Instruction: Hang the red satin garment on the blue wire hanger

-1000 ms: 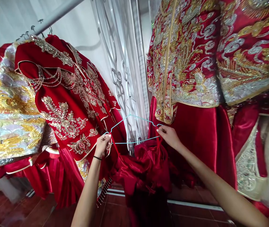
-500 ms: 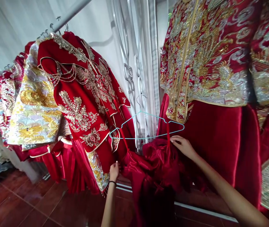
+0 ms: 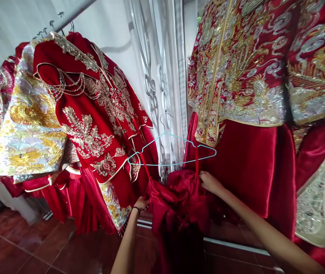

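Note:
A dark red satin dress [image 3: 176, 198] hangs by two thin straps from a light blue wire hanger [image 3: 176, 165] in front of me. With its fingers closed, my right hand [image 3: 210, 182] pinches the dress at its upper right edge, just below the strap. At the left side of the bodice, my left hand [image 3: 143, 204] grips the red fabric; a dark band circles that wrist. The hanger's hook stands up in front of the white metalwork, and I cannot tell what it hangs on.
To the left, a red jacket with gold embroidery [image 3: 85, 133] hangs with several garments on a metal rail [image 3: 75, 13]. At right hang a beaded red and gold jacket [image 3: 242, 76] and a red satin skirt [image 3: 245, 160]. Behind is white scrollwork [image 3: 151, 85]; dark red tiles [image 3: 36, 247] cover the floor.
My left hand has moved in onto the dress's left side. My right hand has closed at the strap's base. The view has shifted slightly to the right.

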### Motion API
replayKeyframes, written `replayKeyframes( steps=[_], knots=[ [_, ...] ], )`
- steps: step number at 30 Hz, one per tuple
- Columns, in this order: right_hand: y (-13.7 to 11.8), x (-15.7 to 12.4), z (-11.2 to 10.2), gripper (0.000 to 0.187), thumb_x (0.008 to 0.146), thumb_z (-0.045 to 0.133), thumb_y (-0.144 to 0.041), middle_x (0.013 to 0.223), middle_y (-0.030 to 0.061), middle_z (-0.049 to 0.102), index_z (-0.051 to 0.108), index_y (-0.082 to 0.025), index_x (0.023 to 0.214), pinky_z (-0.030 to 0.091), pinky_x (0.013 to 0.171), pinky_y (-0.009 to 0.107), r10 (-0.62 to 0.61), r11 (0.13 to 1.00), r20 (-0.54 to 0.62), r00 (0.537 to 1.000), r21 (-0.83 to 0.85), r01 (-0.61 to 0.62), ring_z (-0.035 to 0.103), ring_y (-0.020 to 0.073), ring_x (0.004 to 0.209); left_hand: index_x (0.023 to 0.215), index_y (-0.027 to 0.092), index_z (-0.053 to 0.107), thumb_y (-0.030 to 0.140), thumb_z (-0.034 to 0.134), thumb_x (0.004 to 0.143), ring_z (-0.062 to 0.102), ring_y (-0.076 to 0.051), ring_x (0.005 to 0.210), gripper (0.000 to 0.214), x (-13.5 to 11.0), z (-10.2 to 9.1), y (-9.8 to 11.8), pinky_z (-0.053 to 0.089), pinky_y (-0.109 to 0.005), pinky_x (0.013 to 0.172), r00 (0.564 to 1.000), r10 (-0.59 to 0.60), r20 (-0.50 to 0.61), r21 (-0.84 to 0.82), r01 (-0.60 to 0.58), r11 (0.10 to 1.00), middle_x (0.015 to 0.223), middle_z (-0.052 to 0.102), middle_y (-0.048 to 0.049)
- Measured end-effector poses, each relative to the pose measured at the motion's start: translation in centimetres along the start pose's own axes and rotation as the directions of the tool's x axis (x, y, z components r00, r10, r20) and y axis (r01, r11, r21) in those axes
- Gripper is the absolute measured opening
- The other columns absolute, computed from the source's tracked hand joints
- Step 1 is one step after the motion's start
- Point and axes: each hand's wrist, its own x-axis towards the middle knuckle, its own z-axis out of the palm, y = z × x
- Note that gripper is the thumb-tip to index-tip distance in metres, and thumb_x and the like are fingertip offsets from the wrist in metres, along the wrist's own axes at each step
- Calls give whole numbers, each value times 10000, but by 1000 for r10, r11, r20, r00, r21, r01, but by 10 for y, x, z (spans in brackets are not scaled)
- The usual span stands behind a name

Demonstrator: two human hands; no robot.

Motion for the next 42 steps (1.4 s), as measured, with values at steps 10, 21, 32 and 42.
replayKeyframes(
  steps=[10,21,32,42],
  knots=[
    [16,-5,-12,97,649,442,-257,631,-17,513,396,-215,575,407,637,268,136,885,-337,932,464,38,498,146,647,672,140,470,197,465,812,565,-63,538,151,-18,-31,18,466,-185,591,995,97,-4,-402,-90,911,573,560,13],
    [-14,-17,-40,244,557,643,-187,497,-65,555,481,-215,739,445,486,195,478,192,-84,875,981,-11,524,82,456,763,101,556,57,522,744,579,-93,550,59,-52,-45,49,496,-224,562,962,272,25,-649,-192,736,620,599,-18],
    [15,-26,-53,158,520,729,-232,558,-28,569,627,-154,613,403,489,179,319,452,233,919,815,-363,501,63,505,748,88,566,47,525,740,585,-99,522,59,-59,-38,53,487,-199,470,966,240,-100,-546,-255,798,645,622,-39],
    [-3,-26,-64,262,509,738,-361,598,-19,598,579,-167,584,384,515,176,209,347,184,961,904,-248,512,67,545,767,83,569,58,478,781,590,-103,529,95,-58,-35,53,497,-215,496,971,211,-117,-585,-239,775,647,629,-56]
  ],
)
